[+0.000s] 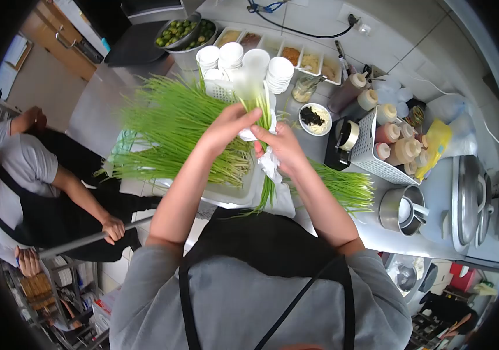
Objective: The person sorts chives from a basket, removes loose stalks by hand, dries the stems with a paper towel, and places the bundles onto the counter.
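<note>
Above the counter's front edge, both hands grip a bunch of chives (267, 195) with a white paper towel or cloth (270, 163) around its middle. My left hand (227, 127) is closed on the upper part, near the pale ends, which are blurred. My right hand (283, 147) is closed around the wrapped part just below. Green tips hang down under it. To the left, a large heap of chives (185, 128) lies over a white tray (243, 195). A smaller pile of chives (343, 186) lies to the right, beyond my right forearm.
Behind stand stacked white cups (255, 61), a bowl of limes (176, 32) and topping containers (290, 55). Rightward are a small bowl (315, 118), a basket of sauce bottles (378, 154), and a metal pot (398, 207). A person (34, 175) in a black apron stands at left, holding a rail.
</note>
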Tool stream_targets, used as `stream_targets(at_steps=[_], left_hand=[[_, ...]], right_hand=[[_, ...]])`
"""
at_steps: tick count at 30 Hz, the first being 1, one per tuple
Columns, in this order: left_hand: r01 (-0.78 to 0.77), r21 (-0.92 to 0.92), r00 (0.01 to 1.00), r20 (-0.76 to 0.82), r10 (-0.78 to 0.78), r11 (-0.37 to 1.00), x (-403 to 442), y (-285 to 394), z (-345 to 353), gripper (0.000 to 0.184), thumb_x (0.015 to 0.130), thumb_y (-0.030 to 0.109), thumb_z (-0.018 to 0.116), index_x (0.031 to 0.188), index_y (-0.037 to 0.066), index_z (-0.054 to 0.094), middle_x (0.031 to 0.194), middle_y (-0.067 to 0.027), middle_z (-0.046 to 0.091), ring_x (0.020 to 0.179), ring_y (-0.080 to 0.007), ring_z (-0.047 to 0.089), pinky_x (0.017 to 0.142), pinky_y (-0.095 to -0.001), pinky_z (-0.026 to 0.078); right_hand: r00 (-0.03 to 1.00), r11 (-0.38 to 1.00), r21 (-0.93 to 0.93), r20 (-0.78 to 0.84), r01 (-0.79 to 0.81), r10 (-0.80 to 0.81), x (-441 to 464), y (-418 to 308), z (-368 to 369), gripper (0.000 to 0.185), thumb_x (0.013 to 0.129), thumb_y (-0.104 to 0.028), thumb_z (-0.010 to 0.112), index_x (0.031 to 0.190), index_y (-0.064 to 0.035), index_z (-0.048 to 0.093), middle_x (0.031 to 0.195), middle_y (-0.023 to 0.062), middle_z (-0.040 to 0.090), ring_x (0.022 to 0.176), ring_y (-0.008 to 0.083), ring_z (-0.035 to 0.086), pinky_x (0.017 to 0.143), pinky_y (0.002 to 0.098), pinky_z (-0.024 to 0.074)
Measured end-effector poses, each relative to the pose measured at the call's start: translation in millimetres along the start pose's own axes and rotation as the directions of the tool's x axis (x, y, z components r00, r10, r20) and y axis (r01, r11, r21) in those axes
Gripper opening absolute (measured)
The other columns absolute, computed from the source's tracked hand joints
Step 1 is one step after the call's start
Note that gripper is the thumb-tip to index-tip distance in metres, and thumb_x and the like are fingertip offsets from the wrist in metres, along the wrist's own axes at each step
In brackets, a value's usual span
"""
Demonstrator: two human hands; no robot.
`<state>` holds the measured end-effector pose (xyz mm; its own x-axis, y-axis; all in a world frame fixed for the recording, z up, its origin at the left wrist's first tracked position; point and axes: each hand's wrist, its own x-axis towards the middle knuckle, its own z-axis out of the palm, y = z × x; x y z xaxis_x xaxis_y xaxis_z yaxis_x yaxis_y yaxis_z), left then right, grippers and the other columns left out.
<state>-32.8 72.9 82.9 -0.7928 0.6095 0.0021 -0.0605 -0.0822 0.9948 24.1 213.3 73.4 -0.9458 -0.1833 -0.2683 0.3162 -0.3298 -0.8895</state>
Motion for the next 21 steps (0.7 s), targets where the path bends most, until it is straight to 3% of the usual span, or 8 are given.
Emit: stream_targets(at_steps=[1, 3, 4, 7, 8, 11, 15, 21], left_hand=[[0.006, -0.009, 1.000, -0.013, -0.006, 1.000, 3, 5, 3, 0.038, 0.083, 0.034, 0.052, 0.100, 0.001, 0.058, 0.096, -0.0108, 0.059, 0.085, -0.0169, 0.056, 0.067, -0.0254, 0.046], [0.353, -0.193, 0.919, 0.255, -0.300, 0.916, 11, 19, 9, 0.042, 0.086, 0.038, 0.044, 0.105, 0.002, 0.056, 0.108, -0.0107, 0.055, 0.085, -0.0190, 0.056, 0.064, -0.0237, 0.048], [0.218, -0.159, 0.960, 0.212, -0.182, 0.963, 22, -2, 9, 0.041, 0.087, 0.037, 0.042, 0.107, 0.004, 0.056, 0.118, -0.0076, 0.050, 0.085, -0.0161, 0.056, 0.057, -0.0233, 0.049], [0.292, -0.137, 0.937, 0.239, -0.254, 0.947, 28, 15, -2, 0.042, 0.087, 0.038, 0.043, 0.108, 0.004, 0.056, 0.119, -0.0055, 0.049, 0.087, -0.0146, 0.056, 0.054, -0.0227, 0.048], [0.156, -0.145, 0.971, 0.201, -0.125, 0.977, 34, 12, -1, 0.041, 0.087, 0.036, 0.043, 0.106, 0.002, 0.056, 0.116, -0.0061, 0.051, 0.088, -0.0144, 0.056, 0.057, -0.0231, 0.048], [0.279, -0.101, 0.940, 0.232, -0.251, 0.955, 36, 12, 4, 0.037, 0.087, 0.028, 0.045, 0.107, -0.001, 0.055, 0.107, -0.0099, 0.056, 0.091, -0.0142, 0.055, 0.080, -0.0288, 0.044], [0.155, -0.151, 0.965, 0.234, -0.117, 0.976, 44, 5, 10, 0.036, 0.087, 0.026, 0.045, 0.108, -0.001, 0.054, 0.108, -0.0105, 0.055, 0.094, -0.0161, 0.054, 0.083, -0.0293, 0.042], [0.140, -0.114, 0.966, 0.234, -0.110, 0.984, 45, 1, 9, 0.035, 0.086, 0.027, 0.045, 0.107, 0.001, 0.056, 0.110, -0.0077, 0.055, 0.104, -0.0164, 0.047, 0.092, -0.0295, 0.034]], right_hand=[[0.998, 0.997, -0.046, 0.012, -0.055, 0.056, 1, 0, 2, 0.022, 0.080, -0.023, 0.060, 0.085, -0.0019, 0.055, 0.058, 0.0036, 0.052, 0.051, 0.0105, 0.051, 0.045, 0.0239, 0.0405], [0.996, 0.993, -0.088, 0.030, -0.080, 0.083, 2, 3, 3, 0.025, 0.079, -0.025, 0.061, 0.086, -0.0019, 0.055, 0.062, 0.0044, 0.053, 0.051, 0.0100, 0.051, 0.044, 0.0236, 0.0410], [0.994, 0.994, 0.020, 0.039, -0.103, 0.102, 1, 4, 1, 0.025, 0.079, -0.024, 0.060, 0.089, -0.0016, 0.054, 0.065, 0.0053, 0.054, 0.053, 0.0111, 0.052, 0.047, 0.0242, 0.0426], [0.989, 0.946, 0.294, 0.084, -0.139, 0.119, -5, -4, -2, 0.027, 0.080, -0.021, 0.059, 0.096, -0.0010, 0.052, 0.072, 0.0069, 0.055, 0.058, 0.0135, 0.054, 0.053, 0.0256, 0.0453], [0.986, 0.878, 0.453, 0.123, -0.157, 0.113, -7, -6, -2, 0.028, 0.080, -0.019, 0.058, 0.100, -0.0007, 0.051, 0.077, 0.0075, 0.055, 0.063, 0.0148, 0.055, 0.057, 0.0263, 0.0463], [0.995, 0.963, 0.257, 0.088, -0.077, 0.056, 2, 2, -18, 0.030, 0.080, -0.016, 0.057, 0.105, 0.0003, 0.049, 0.086, 0.0080, 0.059, 0.074, 0.0132, 0.058, 0.062, 0.0274, 0.0472], [0.989, 0.980, 0.159, -0.110, 0.117, -0.100, 17, 17, -31, 0.031, 0.077, -0.012, 0.060, 0.104, -0.0013, 0.050, 0.089, 0.0064, 0.058, 0.073, 0.0122, 0.058, 0.061, 0.0266, 0.0468], [0.991, 0.976, 0.183, -0.077, 0.121, -0.108, 9, 3, -33, 0.029, 0.074, -0.008, 0.064, 0.100, -0.0022, 0.051, 0.085, 0.0033, 0.058, 0.066, 0.0097, 0.056, 0.055, 0.0236, 0.0451]])
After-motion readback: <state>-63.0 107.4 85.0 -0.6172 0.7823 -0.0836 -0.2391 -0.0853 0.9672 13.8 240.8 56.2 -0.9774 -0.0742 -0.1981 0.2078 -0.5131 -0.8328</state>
